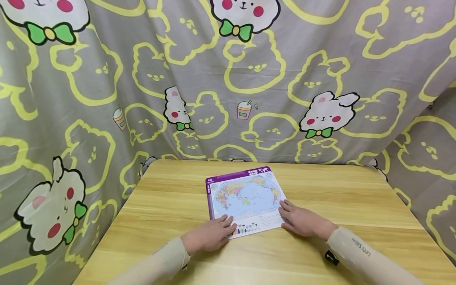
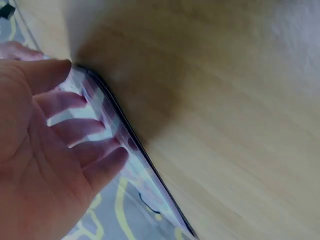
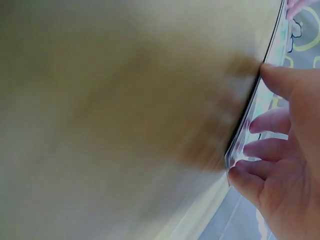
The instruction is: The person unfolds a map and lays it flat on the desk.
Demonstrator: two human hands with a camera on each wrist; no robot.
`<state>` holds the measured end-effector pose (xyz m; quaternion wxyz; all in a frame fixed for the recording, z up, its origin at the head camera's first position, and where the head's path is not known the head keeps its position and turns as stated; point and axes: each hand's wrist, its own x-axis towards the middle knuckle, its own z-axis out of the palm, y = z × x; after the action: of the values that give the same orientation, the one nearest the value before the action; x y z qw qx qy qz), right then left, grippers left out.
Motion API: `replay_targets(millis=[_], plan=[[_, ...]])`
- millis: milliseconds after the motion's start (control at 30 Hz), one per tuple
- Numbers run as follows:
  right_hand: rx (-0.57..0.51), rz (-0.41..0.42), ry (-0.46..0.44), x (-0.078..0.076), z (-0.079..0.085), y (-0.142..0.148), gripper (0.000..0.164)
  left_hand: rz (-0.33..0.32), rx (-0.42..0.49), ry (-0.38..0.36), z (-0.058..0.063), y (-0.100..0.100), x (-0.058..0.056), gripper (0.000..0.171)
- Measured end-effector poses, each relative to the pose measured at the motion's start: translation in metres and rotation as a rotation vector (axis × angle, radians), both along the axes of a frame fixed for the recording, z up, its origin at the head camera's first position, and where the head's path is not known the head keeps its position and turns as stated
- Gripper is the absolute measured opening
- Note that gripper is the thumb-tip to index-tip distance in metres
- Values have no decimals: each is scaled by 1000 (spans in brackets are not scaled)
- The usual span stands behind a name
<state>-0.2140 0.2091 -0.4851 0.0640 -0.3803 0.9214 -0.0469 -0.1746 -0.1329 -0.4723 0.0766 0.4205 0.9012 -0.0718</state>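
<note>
A flat world map board (image 1: 246,196) with a purple border along its top and left sides lies slightly turned on the wooden table. My left hand (image 1: 211,234) rests at its near left corner, the fingertips over the printed strip of small pictures. At the board's right edge, the fingers of my right hand (image 1: 303,219) touch the near part of that side. The left wrist view shows the left thumb (image 2: 52,75) at the board's edge and the other fingers spread over its glossy face. In the right wrist view the right thumb (image 3: 280,77) meets the dark edge.
The light wooden table (image 1: 160,202) extends around the board on all sides. Behind and beside it hangs a grey curtain (image 1: 213,83) with yellow outlines and white cartoon animals. A small black object (image 1: 331,258) shows beside the right sleeve (image 1: 367,257).
</note>
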Motion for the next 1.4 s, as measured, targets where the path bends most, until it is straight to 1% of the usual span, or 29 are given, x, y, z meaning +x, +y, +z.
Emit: replay_targets(millis=[100, 167, 333, 467, 633, 700, 800, 933, 1033, 1233, 1400], plan=[[-12, 22, 28, 4, -1, -2, 55, -1, 30, -29, -1, -3, -6, 52], [-22, 41, 41, 8, -1, -5, 54, -2, 46, -33, -1, -5, -10, 53], [-24, 101, 49, 22, 2, -13, 52, 30, 70, -50, -1, -8, -23, 55], [12, 133, 47, 33, 6, -21, 52, 78, 59, -56, 0, -11, -39, 57], [33, 170, 41, 45, 8, -29, 52, 175, 64, -87, -4, -19, -60, 60], [35, 184, 45, 49, 8, -31, 52, 217, 71, -109, -7, -21, -66, 62], [43, 191, 48, 52, 8, -32, 52, 261, 71, -122, -10, -25, -73, 64], [50, 176, 42, 54, 8, -31, 52, 304, 74, -137, -10, -27, -77, 68], [45, 153, 19, 54, 9, -33, 52, 311, 66, -148, -10, -29, -77, 70], [50, 124, 2, 53, 10, -33, 54, 276, 42, -146, -9, -31, -74, 73], [40, 94, -16, 50, 8, -30, 55, 232, 20, -119, -6, -32, -69, 78]])
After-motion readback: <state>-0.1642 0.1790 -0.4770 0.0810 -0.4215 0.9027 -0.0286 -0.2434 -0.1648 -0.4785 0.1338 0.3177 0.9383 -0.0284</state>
